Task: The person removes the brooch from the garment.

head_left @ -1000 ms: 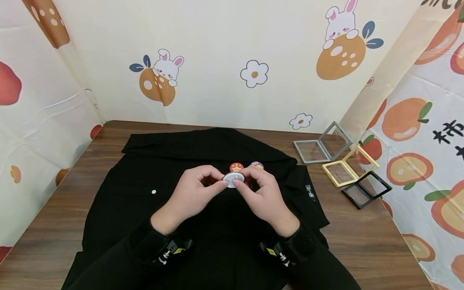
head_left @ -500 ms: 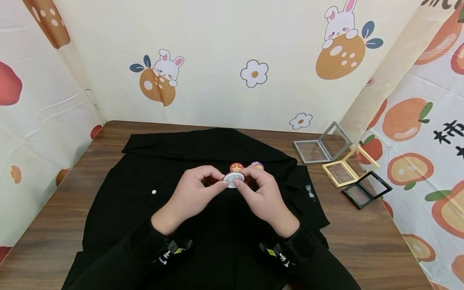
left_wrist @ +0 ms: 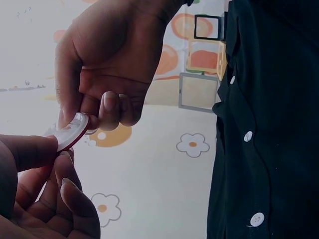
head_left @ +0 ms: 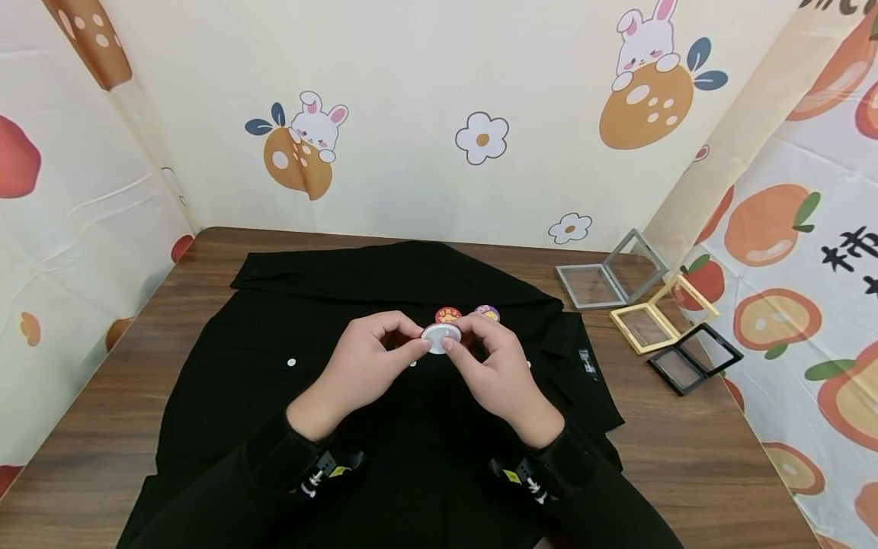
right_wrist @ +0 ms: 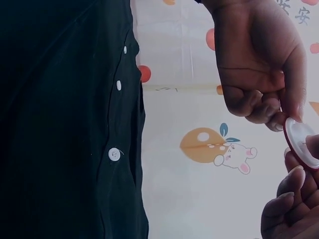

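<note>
A round pin badge (head_left: 439, 338) with a white back and a red edge is held up between both hands, its back towards me. My left hand (head_left: 363, 366) pinches its left edge between thumb and fingers. On the other side my right hand (head_left: 501, 374) pinches it too, the thumb lying on the white back. The left wrist view shows the badge (left_wrist: 74, 133) tilted, its red rim downward. Below the hands lies a black shirt (head_left: 226, 396) with white buttons. Just beyond the fingers, a red badge (head_left: 448, 314) and a purple badge (head_left: 487, 312) rest on the shirt.
At the right of the wooden table (head_left: 713, 457) stand three opened frames: a grey frame (head_left: 591, 287), a yellow frame (head_left: 641, 328) and a black frame (head_left: 675, 370). Printed cloth walls (head_left: 411, 191) rise behind the table and at both sides.
Both hands stay almost in place with the badge between them. A white shirt button now shows just below the left fingertips, and another beside the right hand.
</note>
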A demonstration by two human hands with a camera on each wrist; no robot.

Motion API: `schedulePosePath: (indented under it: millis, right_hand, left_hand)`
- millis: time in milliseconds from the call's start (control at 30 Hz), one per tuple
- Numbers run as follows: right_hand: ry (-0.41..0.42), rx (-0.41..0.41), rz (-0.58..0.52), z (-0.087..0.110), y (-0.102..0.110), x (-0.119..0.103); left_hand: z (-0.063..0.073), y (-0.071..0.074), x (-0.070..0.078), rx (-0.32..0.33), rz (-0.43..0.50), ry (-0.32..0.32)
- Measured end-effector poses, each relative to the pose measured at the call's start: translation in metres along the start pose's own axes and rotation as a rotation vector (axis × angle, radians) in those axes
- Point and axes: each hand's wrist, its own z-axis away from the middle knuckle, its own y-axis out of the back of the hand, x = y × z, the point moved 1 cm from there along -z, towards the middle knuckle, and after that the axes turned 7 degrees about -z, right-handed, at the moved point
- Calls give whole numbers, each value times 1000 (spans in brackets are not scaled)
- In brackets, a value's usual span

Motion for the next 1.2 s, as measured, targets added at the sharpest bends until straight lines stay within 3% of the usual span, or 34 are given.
schedulePosePath:
  millis: [200,467,867,1200]
  right_hand:
    - [44,-15,-3,-1,-1,4]
    - [31,-39,15,-1,-2,4]
    - [-33,-75,17,-1,-3,2]
    - [-128,-134,-114,-3,11,2]
  left_hand:
    - [-1,1,-1,-3,8,-1]
    - [0,2,0,-5,-8,-32]
    - [-2,6,1,22,-84,-76]
    - [-1,4,5,38,-51,-125]
